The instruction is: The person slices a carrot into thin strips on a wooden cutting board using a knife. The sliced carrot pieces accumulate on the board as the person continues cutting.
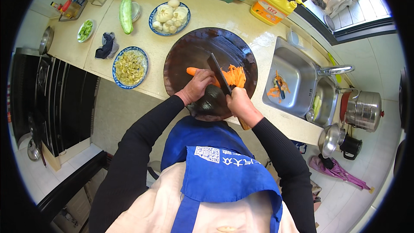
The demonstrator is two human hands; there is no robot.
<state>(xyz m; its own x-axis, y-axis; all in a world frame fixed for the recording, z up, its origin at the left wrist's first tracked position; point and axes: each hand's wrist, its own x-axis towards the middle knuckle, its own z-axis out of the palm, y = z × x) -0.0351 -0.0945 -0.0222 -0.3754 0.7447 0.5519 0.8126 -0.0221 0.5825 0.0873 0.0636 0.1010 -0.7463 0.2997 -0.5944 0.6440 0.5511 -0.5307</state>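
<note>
A large round dark chopping board (184,51) lies before me, its near edge jutting past the counter. On it rests a peeled carrot (192,71), pinned by the curled fingers of my left hand (201,85). My right hand (239,102) grips the wooden handle (244,124) of a cleaver (217,69). The dark blade stands on edge just right of my left fingers. Beyond it, to the right, sliced carrot strips (237,75) are heaped on the board. The blade hides the spot where it meets the carrot.
Left on the counter are a plate of chopped pale-green vegetable (130,68), a dark cloth (105,46), a peeled cucumber-like gourd (125,14) and a plate with eggs and pale bulbs (169,17). To the right, a steel sink (292,61) holds orange peelings and a peeler (280,90); a yellow detergent jug (273,5) stands behind.
</note>
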